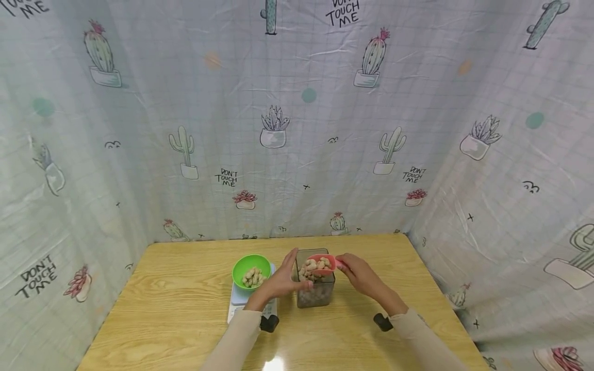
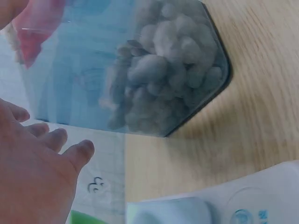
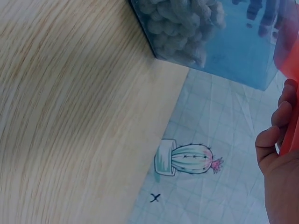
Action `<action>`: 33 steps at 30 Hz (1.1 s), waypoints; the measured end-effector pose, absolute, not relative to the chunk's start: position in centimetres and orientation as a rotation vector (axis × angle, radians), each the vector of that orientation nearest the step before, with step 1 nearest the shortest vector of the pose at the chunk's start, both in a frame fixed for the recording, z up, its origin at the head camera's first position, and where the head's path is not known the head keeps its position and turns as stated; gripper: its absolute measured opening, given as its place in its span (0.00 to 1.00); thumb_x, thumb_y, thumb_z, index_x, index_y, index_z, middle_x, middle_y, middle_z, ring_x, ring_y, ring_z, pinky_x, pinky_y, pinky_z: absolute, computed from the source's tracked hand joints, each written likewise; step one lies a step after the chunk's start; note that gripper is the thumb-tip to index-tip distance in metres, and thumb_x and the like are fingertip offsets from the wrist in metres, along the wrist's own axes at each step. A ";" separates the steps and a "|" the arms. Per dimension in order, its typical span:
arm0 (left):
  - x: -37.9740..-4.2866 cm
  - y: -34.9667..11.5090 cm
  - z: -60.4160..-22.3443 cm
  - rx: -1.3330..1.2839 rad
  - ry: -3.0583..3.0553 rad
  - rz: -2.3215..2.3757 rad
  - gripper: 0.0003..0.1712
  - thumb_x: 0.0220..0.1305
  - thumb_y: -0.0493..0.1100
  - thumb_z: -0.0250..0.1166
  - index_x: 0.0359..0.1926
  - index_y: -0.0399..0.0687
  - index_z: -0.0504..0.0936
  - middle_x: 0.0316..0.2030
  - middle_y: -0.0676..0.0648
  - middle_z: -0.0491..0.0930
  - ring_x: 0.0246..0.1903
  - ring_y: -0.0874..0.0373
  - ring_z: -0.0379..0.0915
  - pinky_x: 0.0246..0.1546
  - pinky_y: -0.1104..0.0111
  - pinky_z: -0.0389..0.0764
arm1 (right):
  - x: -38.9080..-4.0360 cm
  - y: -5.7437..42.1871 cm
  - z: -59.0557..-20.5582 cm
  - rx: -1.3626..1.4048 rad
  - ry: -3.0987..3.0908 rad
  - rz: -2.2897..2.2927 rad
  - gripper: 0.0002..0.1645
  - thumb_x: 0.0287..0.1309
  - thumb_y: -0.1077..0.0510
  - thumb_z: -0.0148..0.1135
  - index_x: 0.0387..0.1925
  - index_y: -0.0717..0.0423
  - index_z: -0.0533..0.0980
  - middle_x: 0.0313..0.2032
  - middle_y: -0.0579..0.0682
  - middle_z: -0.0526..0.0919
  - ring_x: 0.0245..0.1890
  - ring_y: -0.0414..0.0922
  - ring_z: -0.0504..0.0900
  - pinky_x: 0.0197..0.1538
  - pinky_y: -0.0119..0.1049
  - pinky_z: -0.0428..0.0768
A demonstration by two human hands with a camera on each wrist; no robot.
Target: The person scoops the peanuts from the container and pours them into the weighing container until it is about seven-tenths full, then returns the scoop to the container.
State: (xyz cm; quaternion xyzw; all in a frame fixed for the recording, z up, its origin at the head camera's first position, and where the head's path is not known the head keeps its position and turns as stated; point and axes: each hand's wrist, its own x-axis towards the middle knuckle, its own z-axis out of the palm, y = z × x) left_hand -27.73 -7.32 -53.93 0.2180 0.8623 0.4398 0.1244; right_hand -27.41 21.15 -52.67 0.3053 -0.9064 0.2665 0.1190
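A clear, grey-tinted square container [image 1: 303, 254] stands on the table, part filled with peanuts [image 2: 163, 70]. My right hand [image 1: 355, 269] grips the handle of a red scoop [image 1: 332, 263] at the container's mouth. Peanuts [image 1: 317, 265] heap in the scoop's bowl. My left hand [image 1: 280, 283] is spread at the container's left side, thumb across the near rim and the other fingers toward the far left corner. In the left wrist view its fingertips [image 2: 80, 151] stand beside the clear wall, nearly straight.
Left of the container, a green bowl [image 1: 238, 268] holding several peanuts [image 1: 253, 277] sits on a white kitchen scale [image 1: 238, 297]. My left forearm passes over the scale's near right part. A cactus-print curtain [image 1: 297, 154] hangs behind the wooden table [image 1: 185, 299] and along its sides.
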 end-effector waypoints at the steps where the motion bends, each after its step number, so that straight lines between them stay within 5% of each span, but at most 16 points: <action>1: -27.7 -7.4 -53.8 0.643 2.526 1.273 0.65 0.55 0.69 0.67 0.79 0.63 0.32 0.79 0.44 0.33 0.76 0.36 0.42 0.65 0.38 0.62 | -27.4 21.2 -52.6 0.881 -2.651 0.782 0.14 0.73 0.55 0.50 0.51 0.53 0.78 0.36 0.43 0.78 0.32 0.34 0.70 0.36 0.32 0.73; 9: -26.9 -8.0 -52.0 0.717 2.634 1.247 0.59 0.61 0.71 0.60 0.79 0.63 0.32 0.79 0.47 0.33 0.76 0.37 0.43 0.67 0.39 0.61 | -27.3 22.0 -51.9 0.862 -2.610 0.715 0.13 0.71 0.56 0.53 0.51 0.53 0.78 0.40 0.44 0.81 0.36 0.36 0.76 0.41 0.38 0.78; 20: -25.6 -9.0 -49.9 0.688 2.687 1.295 0.57 0.64 0.63 0.63 0.78 0.67 0.33 0.79 0.49 0.33 0.77 0.40 0.39 0.68 0.39 0.59 | -27.3 22.7 -49.4 0.906 -2.568 0.556 0.11 0.69 0.60 0.56 0.50 0.55 0.78 0.39 0.46 0.82 0.38 0.41 0.79 0.42 0.42 0.79; 26: -24.9 -9.7 -49.1 0.670 2.759 1.269 0.57 0.62 0.68 0.62 0.77 0.71 0.32 0.79 0.54 0.33 0.76 0.40 0.43 0.66 0.39 0.62 | -27.6 22.6 -47.6 0.948 -2.554 0.507 0.10 0.69 0.61 0.55 0.48 0.55 0.77 0.40 0.49 0.82 0.40 0.44 0.80 0.43 0.43 0.79; 33: -24.4 -10.9 -49.0 0.658 2.878 1.189 0.55 0.65 0.62 0.62 0.78 0.67 0.34 0.79 0.51 0.35 0.75 0.41 0.48 0.64 0.42 0.67 | -27.8 21.9 -45.9 0.996 -2.553 0.507 0.11 0.71 0.60 0.54 0.51 0.55 0.76 0.43 0.49 0.82 0.42 0.44 0.80 0.46 0.44 0.79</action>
